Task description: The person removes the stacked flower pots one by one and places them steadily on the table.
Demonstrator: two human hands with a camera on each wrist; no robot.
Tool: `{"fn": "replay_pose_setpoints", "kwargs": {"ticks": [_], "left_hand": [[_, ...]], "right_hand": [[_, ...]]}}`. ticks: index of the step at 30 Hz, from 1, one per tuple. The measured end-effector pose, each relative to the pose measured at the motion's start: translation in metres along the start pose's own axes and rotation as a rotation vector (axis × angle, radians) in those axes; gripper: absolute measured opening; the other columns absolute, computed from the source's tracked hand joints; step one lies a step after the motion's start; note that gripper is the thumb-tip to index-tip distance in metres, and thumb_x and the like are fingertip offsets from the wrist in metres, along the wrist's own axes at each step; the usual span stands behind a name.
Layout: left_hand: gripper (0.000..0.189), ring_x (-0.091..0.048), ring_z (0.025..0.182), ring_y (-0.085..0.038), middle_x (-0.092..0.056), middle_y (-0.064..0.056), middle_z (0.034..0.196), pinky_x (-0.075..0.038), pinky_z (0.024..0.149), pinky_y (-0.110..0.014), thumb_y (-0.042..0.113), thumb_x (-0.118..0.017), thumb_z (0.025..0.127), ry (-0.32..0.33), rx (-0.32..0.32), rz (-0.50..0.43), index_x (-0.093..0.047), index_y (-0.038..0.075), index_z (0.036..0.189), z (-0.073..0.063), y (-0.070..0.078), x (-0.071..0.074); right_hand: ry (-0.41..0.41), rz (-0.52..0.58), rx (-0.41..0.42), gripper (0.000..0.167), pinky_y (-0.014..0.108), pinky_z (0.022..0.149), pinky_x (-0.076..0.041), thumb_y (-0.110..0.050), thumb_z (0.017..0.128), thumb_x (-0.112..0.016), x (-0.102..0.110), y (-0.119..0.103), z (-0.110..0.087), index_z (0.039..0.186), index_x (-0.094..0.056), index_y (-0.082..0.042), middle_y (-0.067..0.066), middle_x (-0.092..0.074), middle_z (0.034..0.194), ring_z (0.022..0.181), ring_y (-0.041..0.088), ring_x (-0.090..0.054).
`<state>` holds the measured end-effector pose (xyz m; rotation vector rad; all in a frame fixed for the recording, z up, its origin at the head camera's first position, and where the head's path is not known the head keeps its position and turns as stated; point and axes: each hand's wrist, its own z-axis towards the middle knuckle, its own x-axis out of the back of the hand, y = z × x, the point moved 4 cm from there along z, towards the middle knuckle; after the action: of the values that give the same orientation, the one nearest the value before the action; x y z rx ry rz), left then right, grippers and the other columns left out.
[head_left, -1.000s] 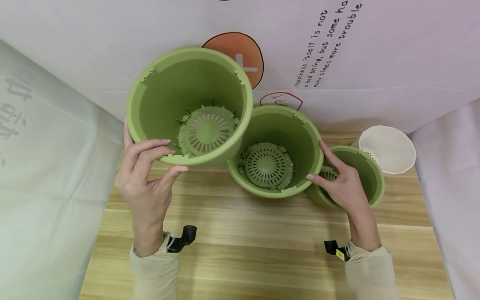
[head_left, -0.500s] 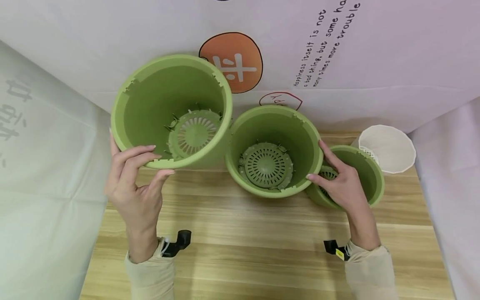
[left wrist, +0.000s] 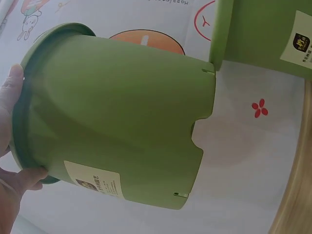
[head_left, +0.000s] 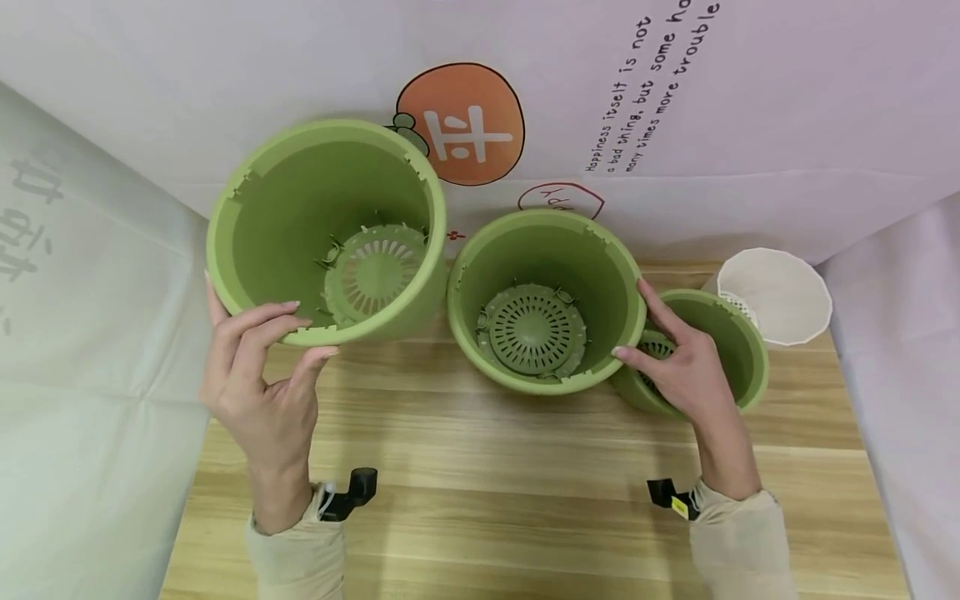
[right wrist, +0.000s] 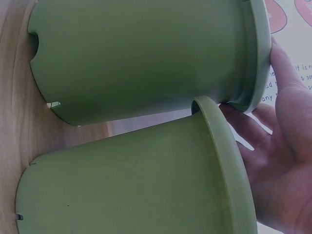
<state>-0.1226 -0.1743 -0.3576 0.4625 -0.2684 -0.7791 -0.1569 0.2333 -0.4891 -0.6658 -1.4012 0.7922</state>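
Note:
On the left in the head view, my left hand [head_left: 260, 390] pinches the front rim of the largest-looking green flowerpot [head_left: 322, 192], fingertips over the inside and thumb outside. The left wrist view shows this flowerpot [left wrist: 122, 112] off the wooden surface, its notched base hanging free. My right hand [head_left: 686, 367] holds the right rim of the middle green flowerpot [head_left: 480, 342], thumb and index finger spread along the edge. In the right wrist view, other fingers [right wrist: 243, 124] reach under that rim. The middle pot stands on the wood.
A smaller green flowerpot [head_left: 738, 333] stands beneath and beside my right hand, partly covered by it. Behind it on the right is a white pot [head_left: 780, 292]. Printed cloth [head_left: 637, 217] hangs at the back, and pale cloth walls flank the wooden surface [head_left: 510, 492].
My left hand has carried the left flowerpot left and slightly down in the head view, opening a gap from the middle pot. The right hand and the other pots have hardly moved.

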Motion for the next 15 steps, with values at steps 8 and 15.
{"fn": "replay_pose_setpoints", "kwargs": {"ticks": [8,15], "left_hand": [[0.061,-0.061,0.067,-0.035,-0.067,-0.02,0.078,-0.028,0.115,-0.06,0.054,-0.076,0.072,0.012,-0.021,0.013,-0.066,-0.007,0.071,-0.008,-0.003,0.002],[0.06,-0.066,0.071,-0.025,-0.068,-0.02,0.076,-0.029,0.114,-0.061,0.053,-0.078,0.071,0.031,-0.021,0.017,-0.067,-0.006,0.069,-0.014,-0.006,0.004]], "right_hand": [[0.001,-0.007,0.002,0.087,0.044,0.104,-0.044,-0.021,0.081,-0.084,0.0,0.001,0.0,0.151,-0.036,-0.041,0.005,-0.049,0.147,0.131,0.033,-0.05],[0.004,-0.01,0.006,0.088,0.039,0.105,-0.044,-0.021,0.08,-0.084,0.0,0.0,0.001,0.151,-0.037,-0.041,0.006,-0.05,0.147,0.13,0.034,-0.051]]}}
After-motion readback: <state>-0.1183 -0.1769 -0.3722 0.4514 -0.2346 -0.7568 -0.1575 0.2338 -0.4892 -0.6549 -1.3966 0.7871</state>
